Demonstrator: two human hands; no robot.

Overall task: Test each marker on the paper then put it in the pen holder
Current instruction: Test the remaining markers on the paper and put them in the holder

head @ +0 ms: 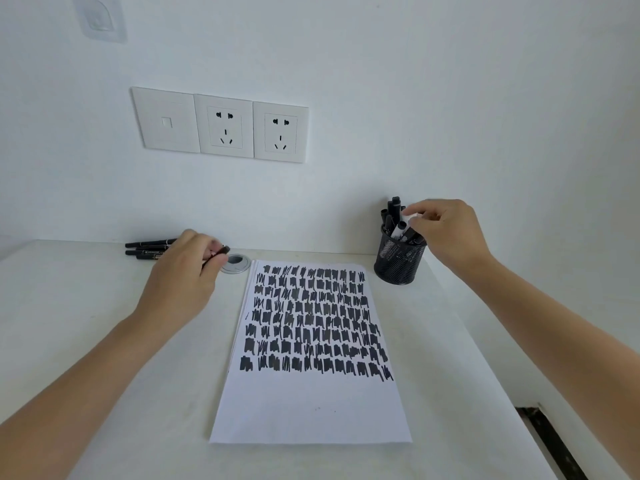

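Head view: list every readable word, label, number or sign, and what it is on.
No text is legible.
Markers on the table: pale barrel print, too small to read.
White-labelled marker in the holder: blurred.
Paper: black scribbles only, no words.
Sockets: no lettering visible.

A white surface (104, 341) meets a white wall (450, 98) that carries a data-port plate (166, 121), a middle power socket (224, 126) and a right power socket (280, 132). A silver cable grommet (236, 263) sits in the surface near the wall.
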